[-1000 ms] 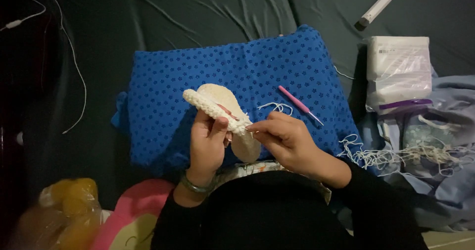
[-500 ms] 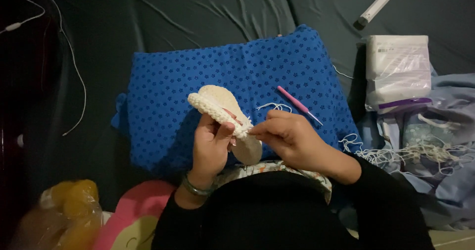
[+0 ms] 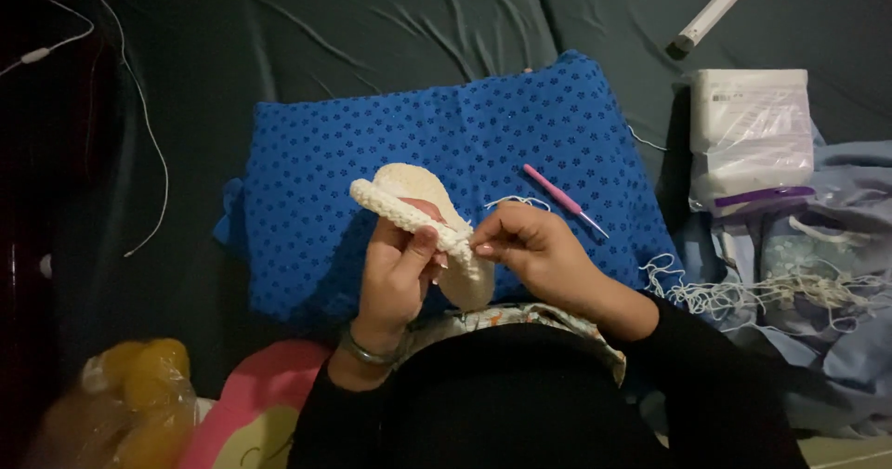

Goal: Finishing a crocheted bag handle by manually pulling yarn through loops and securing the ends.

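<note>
Centrally, above a blue dotted cushion (image 3: 446, 135): left hand (image 3: 395, 279) clamped on a cream crocheted piece (image 3: 418, 209), tilted up, apparently to expose its edge. Right hand (image 3: 530, 246) pinched together at that edge, seemingly on thread. Pink crochet hook (image 3: 562, 200) lying nearby on the cushion; tangled yarn (image 3: 771, 293) at right.
</note>
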